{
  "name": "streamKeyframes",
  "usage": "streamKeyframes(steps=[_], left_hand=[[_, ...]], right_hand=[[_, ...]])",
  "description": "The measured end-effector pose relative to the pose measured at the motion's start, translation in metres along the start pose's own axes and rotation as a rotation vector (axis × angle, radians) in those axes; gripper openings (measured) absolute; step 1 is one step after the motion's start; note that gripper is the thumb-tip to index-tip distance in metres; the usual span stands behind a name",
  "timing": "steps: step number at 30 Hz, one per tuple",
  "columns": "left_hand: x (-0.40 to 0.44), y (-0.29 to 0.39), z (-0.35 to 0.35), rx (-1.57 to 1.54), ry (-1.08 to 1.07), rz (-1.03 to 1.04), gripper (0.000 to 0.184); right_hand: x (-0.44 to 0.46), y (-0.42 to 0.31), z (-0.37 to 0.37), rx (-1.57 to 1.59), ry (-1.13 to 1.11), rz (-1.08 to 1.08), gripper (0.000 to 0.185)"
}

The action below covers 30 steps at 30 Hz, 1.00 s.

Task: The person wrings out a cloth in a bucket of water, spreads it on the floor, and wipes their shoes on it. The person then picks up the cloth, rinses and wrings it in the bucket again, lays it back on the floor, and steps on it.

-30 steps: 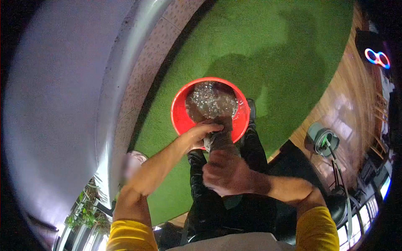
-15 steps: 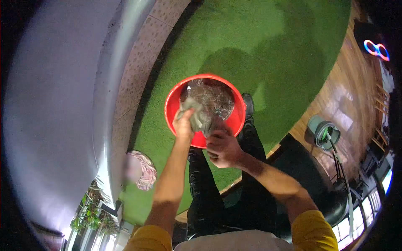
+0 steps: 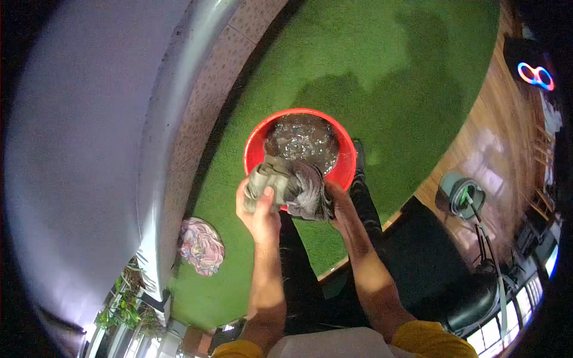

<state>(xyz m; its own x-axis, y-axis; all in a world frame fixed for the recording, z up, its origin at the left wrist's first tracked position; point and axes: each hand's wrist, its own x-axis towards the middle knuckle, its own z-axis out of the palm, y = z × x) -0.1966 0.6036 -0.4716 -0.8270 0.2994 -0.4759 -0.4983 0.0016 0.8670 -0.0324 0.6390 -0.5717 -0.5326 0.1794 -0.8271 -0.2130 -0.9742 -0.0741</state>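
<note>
Grey cloth (image 3: 292, 188), wet-looking and bunched into a thick wad, is between my two hands just below the middle of the frame, over the near edge of the red bucket (image 3: 255, 155). Half a second ago my left hand had it farther in over the water; now it is back at the near rim with both hands on it. A second ago it ran as a long roll toward my body, and now it lies shorter and crosswise, which I take to mean a new grip for working it between the hands.

Its long axis goes left to right across the frame, dipping slightly to the right. The paler, folded end points left and the darker, crumpled end points right.

My left hand (image 3: 258, 218) grips the pale end, thumb pressed on top. My right hand (image 3: 340, 204) is closed around the dark end, though most of its fingers are hidden behind the fabric.

Beyond the cloth, dark, rippled water (image 3: 301, 138) glints in the bucket, which stands on green carpet (image 3: 394, 119). A pink patterned bundle (image 3: 203, 247) lies at lower left, and a grey bucket (image 3: 455, 186) stands at right.
</note>
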Motion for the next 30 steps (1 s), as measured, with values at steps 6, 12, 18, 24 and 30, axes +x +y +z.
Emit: streamKeyframes(steps=[6,12,18,24,30], left_hand=[[-0.015,0.016,-0.038,0.192,-0.27,0.196,0.044],[-0.023,0.029,-0.054,0.199,-0.473,0.192,0.045],[-0.039,0.022,-0.06,0.368,-0.052,-0.052,0.044],[-0.002,-0.036,-0.102,-0.351,0.04,-0.655,0.041],[-0.03,-0.007,-0.068,-0.157,-0.168,-0.525,0.048]], right_hand=[[-0.005,-0.006,-0.036,-0.321,-0.34,0.609,0.058],[-0.01,0.013,-0.023,0.213,-0.214,0.419,0.059],[0.001,0.008,0.015,0.006,0.055,-0.132,0.036],[-0.031,-0.02,0.073,-0.56,0.146,-0.525,0.035],[-0.026,0.007,0.009,-0.074,0.069,-0.441,0.036]])
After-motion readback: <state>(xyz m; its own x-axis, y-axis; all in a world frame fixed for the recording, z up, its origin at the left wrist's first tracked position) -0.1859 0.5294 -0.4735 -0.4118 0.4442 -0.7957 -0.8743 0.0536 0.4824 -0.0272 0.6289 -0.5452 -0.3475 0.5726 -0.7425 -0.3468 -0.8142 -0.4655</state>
